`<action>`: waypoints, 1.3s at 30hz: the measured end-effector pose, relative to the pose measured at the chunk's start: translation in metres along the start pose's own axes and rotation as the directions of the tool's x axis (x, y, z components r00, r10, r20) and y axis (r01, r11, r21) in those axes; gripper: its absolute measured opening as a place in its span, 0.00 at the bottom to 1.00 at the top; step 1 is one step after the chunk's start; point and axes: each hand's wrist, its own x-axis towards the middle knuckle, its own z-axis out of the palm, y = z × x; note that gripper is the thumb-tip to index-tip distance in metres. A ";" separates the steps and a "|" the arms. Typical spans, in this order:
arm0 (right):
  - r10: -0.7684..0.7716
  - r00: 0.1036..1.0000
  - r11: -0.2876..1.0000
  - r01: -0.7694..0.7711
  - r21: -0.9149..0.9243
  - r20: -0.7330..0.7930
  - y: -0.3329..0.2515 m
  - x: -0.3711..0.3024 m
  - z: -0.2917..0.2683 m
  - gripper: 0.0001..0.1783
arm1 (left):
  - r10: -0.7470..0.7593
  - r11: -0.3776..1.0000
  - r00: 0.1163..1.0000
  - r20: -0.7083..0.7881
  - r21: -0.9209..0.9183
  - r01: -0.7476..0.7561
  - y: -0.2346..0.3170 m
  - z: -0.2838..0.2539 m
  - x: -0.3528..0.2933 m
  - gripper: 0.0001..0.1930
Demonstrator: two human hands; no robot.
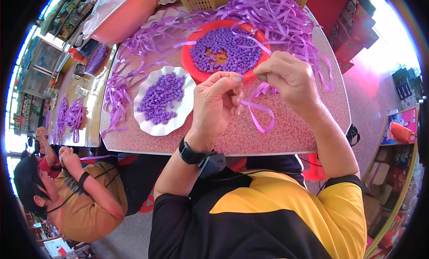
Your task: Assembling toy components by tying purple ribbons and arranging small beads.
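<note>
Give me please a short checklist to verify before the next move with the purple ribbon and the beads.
1. Ribbon pinched in the left hand: ok.
2. Right hand fingers also on the ribbon end: ok.
3. Bead already sitting on the ribbon: cannot tell, the fingertips hide it.
4. Beads within reach in the red bowl and the white plate: ok.
5. Ribbon tail hanging free of the loose ribbon pile: ok.
6. Other person away from the table area in use: ok.
</note>
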 end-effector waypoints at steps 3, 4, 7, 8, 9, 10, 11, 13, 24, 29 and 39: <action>-0.005 1.000 1.000 0.005 0.019 0.007 0.000 0.000 0.001 0.09 | 0.007 1.000 1.000 0.015 -0.013 -0.007 -0.001 -0.002 0.001 0.05; -0.004 1.000 1.000 0.004 0.019 0.008 0.000 0.000 0.001 0.09 | 0.006 1.000 1.000 0.014 -0.014 -0.005 -0.001 -0.002 0.000 0.05; 0.055 0.998 0.997 -0.057 0.051 0.042 -0.002 -0.001 0.001 0.08 | 0.006 1.000 1.000 -0.005 -0.011 -0.006 0.000 -0.002 -0.001 0.04; 0.063 0.997 0.996 -0.066 0.056 0.051 -0.001 -0.001 0.001 0.08 | 0.009 1.000 1.000 -0.010 -0.009 -0.009 0.000 -0.002 0.000 0.04; 0.072 0.996 0.995 -0.075 0.060 0.058 -0.001 -0.002 0.000 0.08 | 0.012 1.000 1.000 -0.013 -0.007 -0.013 0.000 -0.002 -0.001 0.04; 0.072 0.996 0.995 -0.076 0.060 0.057 -0.001 -0.002 0.000 0.08 | 0.012 1.000 1.000 -0.012 -0.007 -0.012 -0.001 -0.001 -0.001 0.04; 0.079 0.995 0.994 -0.083 0.066 0.064 -0.001 -0.003 0.000 0.08 | 0.016 1.000 1.000 -0.011 -0.016 -0.016 -0.001 -0.001 -0.001 0.04; 0.085 0.994 0.993 -0.091 0.074 0.073 -0.001 -0.003 0.000 0.07 | 0.020 0.999 1.000 -0.012 -0.025 -0.020 -0.001 -0.002 -0.001 0.04; 0.095 0.993 0.991 -0.101 0.082 0.076 -0.001 -0.002 0.001 0.10 | 0.032 0.999 0.999 -0.029 -0.006 -0.032 -0.001 -0.002 -0.001 0.04; 0.084 0.995 0.992 -0.089 0.095 0.057 -0.001 -0.003 0.003 0.10 | 0.036 0.999 0.999 -0.013 -0.023 -0.036 -0.002 -0.002 -0.002 0.04; 0.097 0.986 0.995 -0.100 0.012 0.138 0.002 -0.004 -0.002 0.07 | 0.086 0.995 0.994 -0.065 0.064 -0.082 -0.004 -0.002 0.000 0.03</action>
